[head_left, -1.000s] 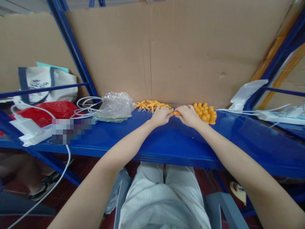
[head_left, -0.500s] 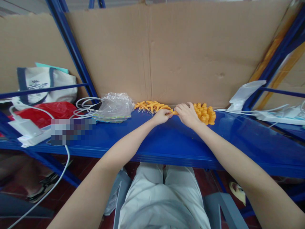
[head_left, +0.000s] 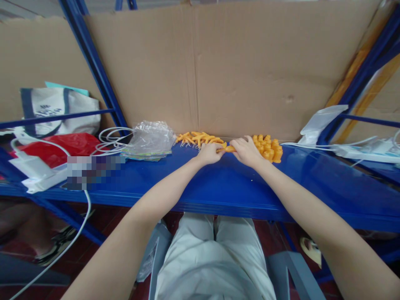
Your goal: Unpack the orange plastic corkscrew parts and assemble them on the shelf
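Between my two hands a small orange piece (head_left: 230, 148) spans the gap, its ends hidden by the fingers. My left hand (head_left: 210, 154) is closed on its left end. Fingers of my right hand (head_left: 246, 149) are closed around the other end. Just behind and left of my left hand lies a heap of orange pieces with small metal chains (head_left: 201, 137). Close to the right of my right hand, several orange pieces (head_left: 268, 146) stand packed together in rows. The exact shape of the held piece is too small to make out.
A stack of clear plastic bags (head_left: 153, 139) lies left on the blue table (head_left: 218, 187). Farther left are white cables, a red bag (head_left: 59, 148), a power strip (head_left: 46, 177) and a cloth bag (head_left: 62, 110). Cardboard (head_left: 250, 66) walls the back. Blue posts rise at both sides.
The orange piece between my hands shows more of its length now. My left hand has shifted slightly left and turned a little, while my right hand stays about where it was.
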Demonstrator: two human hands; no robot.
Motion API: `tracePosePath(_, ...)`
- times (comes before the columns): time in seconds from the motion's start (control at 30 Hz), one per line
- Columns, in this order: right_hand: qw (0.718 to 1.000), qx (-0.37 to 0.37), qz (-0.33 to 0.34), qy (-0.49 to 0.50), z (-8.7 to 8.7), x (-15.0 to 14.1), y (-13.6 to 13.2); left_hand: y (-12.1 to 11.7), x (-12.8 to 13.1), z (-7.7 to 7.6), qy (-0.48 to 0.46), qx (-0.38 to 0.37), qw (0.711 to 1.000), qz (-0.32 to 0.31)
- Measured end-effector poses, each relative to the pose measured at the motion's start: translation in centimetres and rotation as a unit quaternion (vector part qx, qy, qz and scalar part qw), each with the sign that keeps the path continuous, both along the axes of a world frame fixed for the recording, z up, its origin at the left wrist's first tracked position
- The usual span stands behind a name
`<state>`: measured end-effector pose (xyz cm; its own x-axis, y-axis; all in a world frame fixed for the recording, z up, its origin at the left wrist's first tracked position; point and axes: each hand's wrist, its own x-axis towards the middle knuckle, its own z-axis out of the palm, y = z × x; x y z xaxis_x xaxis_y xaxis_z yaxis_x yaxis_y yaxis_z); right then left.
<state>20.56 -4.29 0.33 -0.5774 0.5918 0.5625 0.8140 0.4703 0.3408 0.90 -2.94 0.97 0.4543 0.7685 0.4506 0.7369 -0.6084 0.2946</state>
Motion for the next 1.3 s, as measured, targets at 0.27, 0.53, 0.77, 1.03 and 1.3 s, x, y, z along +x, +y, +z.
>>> tracePosePath(0.27,0.999,-0.034,0.002,0.002,0.0,0.2,-0.2,-1.1,0.0,0.4,0.088,0.052,0.994,0.033)
tracePosePath(0.53,0.999,-0.030,-0.019,-0.019,0.1,-0.3,-0.2,-1.4,0.4,0.5,0.098,0.042,0.992,0.072)
tracePosePath(0.77,0.995,-0.026,-0.077,0.060,0.0,1.8,0.5,-0.9,-0.3,0.6,0.057,0.022,0.992,0.106)
tracePosePath(1.03,0.961,-0.010,-0.138,0.239,-0.2,3.8,1.8,-0.5,-0.2,0.5,0.011,0.029,0.996,0.086)
tracePosePath(1.3,0.950,-0.048,-0.097,0.293,-0.4,4.6,2.6,-0.2,-0.5,0.5,-0.009,0.073,0.993,0.092)
